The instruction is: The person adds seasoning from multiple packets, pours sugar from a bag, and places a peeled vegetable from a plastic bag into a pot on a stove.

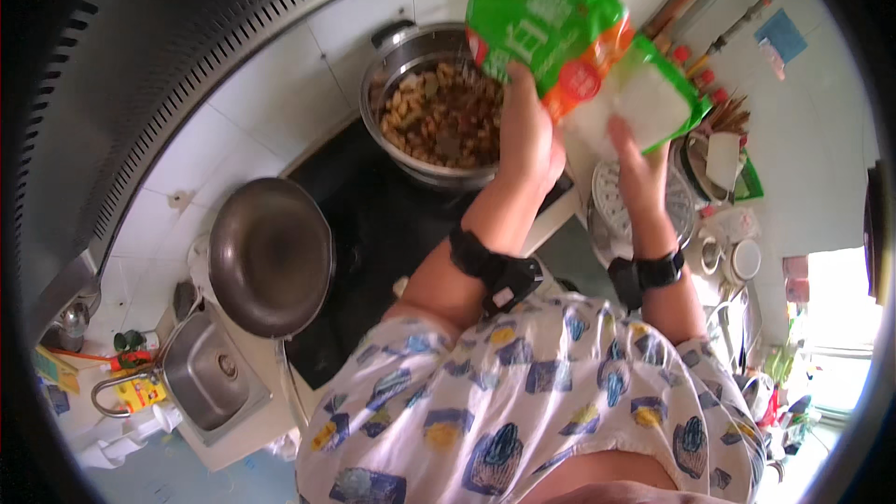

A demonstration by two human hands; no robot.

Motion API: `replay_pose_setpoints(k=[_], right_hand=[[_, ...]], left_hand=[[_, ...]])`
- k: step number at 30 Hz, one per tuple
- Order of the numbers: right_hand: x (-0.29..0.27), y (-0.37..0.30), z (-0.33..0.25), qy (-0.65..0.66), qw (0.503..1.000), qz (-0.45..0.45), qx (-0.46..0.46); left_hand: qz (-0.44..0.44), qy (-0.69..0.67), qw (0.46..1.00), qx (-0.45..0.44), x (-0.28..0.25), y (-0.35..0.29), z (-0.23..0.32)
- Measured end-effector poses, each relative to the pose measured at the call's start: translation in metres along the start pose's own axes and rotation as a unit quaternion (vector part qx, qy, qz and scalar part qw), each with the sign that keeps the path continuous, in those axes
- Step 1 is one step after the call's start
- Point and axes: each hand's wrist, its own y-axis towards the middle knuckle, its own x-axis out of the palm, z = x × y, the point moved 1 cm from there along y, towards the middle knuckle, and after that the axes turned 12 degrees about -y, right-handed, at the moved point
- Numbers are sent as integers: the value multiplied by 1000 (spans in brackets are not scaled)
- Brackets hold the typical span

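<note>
My left hand (529, 126) is closed on a green bag (537, 14) with an orange lower edge, tilted beside and partly over a steel pot (411, 171). Chunky brown food (434, 117) fills much of the pot; the bag hides its right side. To the right, my right hand (642, 168) grips a green-edged clear bag (651, 98) with white contents, perhaps sugar. The two bags overlap, and I cannot tell whether they are one piece. Black bands circle both my wrists.
The pot stands on a black cooktop (364, 252). Left of it is a dark wok (271, 257), with a steel sink (210, 373) nearer me. A perforated steel steamer tray (616, 201) lies below my right hand. A range hood (187, 56) overhangs the left.
</note>
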Motion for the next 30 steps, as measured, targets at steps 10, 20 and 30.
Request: replay_pose_setpoints(k=[10,20,30], right_hand=[[-1,-19,-13,-34,999,-6,-8],[0,-4,3,-74,997,2,-10],[-27,-38,25,48,981,-75,171]], left_hand=[[21,5,1000,-5,-12,-14,-1],[12,15,999,-30,-13,13,0],[-14,144,989,34,-3,-14,-23]])
